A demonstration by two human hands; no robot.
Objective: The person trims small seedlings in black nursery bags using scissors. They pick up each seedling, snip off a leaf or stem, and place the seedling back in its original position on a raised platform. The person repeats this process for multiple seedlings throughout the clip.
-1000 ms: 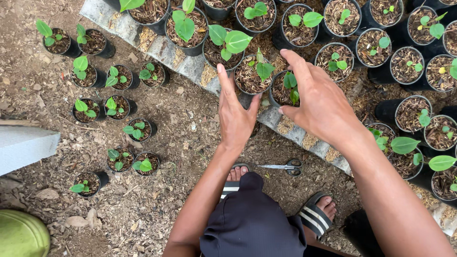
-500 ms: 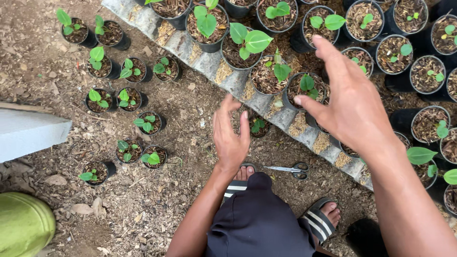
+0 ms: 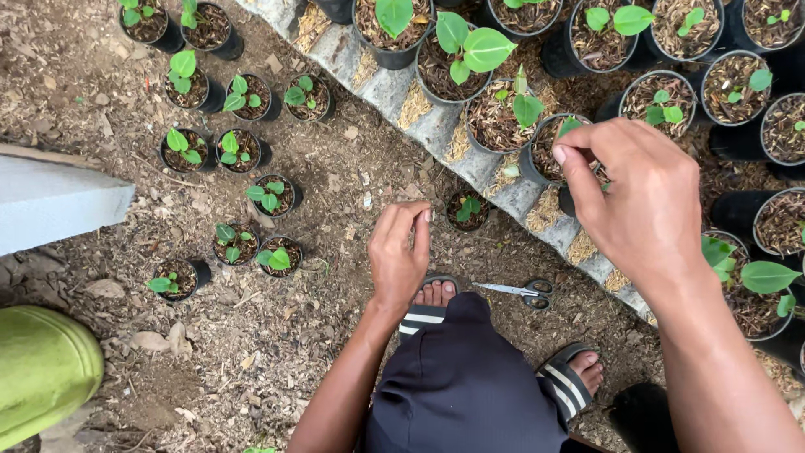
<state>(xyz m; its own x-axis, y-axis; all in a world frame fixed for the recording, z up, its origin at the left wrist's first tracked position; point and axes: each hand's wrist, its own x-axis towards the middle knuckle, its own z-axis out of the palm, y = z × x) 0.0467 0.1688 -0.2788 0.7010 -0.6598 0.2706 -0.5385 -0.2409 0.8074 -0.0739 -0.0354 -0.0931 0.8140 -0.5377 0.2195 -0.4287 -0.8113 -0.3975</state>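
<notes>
Right now, line by line:
Small pot: a small black plastic pot with a green seedling (image 3: 468, 209) stands alone on the brown soil, at the foot of the grey concrete curb (image 3: 436, 126) and just beyond the left fingertips.
Left hand: the person's left hand (image 3: 399, 253) hovers low over the soil, fingers curled inward and loosely bunched; it holds nothing that I can see, and it is near the small pot but not touching it.
Right hand: the person's right hand (image 3: 639, 197) is above the curb's far side, fingers bent down and the thumb drawn toward them over a black pot of husk-covered soil (image 3: 549, 147); whether the fingertips pinch anything is hidden by the hand itself.
Scissors: a pair of steel scissors with black handles (image 3: 521, 291) lies on the ground between the two hands, just past the toes.
Feet: both feet wear black-and-white striped sandals (image 3: 568, 384).
Left rows: small black seedling pots (image 3: 236, 149) stand in rows on the soil.
Right rows: larger black pots with broad green leaves (image 3: 470, 52) crowd behind the curb.
</notes>
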